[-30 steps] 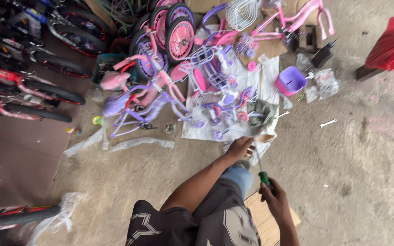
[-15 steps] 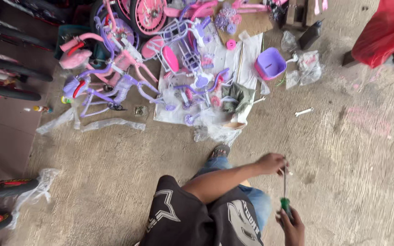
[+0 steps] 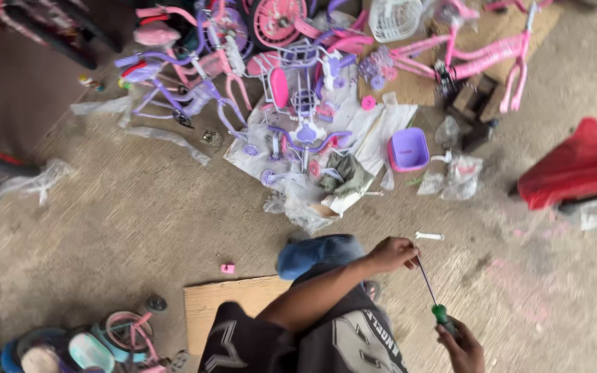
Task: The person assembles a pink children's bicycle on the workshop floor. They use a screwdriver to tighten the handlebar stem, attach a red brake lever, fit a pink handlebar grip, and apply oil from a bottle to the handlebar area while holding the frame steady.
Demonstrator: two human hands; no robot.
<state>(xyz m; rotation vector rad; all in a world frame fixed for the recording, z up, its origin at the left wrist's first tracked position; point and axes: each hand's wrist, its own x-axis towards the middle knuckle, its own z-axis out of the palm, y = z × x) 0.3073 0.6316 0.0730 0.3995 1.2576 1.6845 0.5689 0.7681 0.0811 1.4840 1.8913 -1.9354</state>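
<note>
- Over the concrete floor [image 3: 139, 221], a screwdriver [image 3: 431, 293] is being held: handle gripped by the right hand [image 3: 461, 345], tip pinched by the left hand [image 3: 392, 252].
- Since a second ago, both hands are being kept on it, now further from the bike parts [image 3: 298, 131].

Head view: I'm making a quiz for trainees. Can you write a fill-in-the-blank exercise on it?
1. The right hand grips a screwdriver by its ____ handle.
2. The left hand pinches the screwdriver's ____.
3. The tub on the floor is ____.
Missing words: green; tip; purple
</note>
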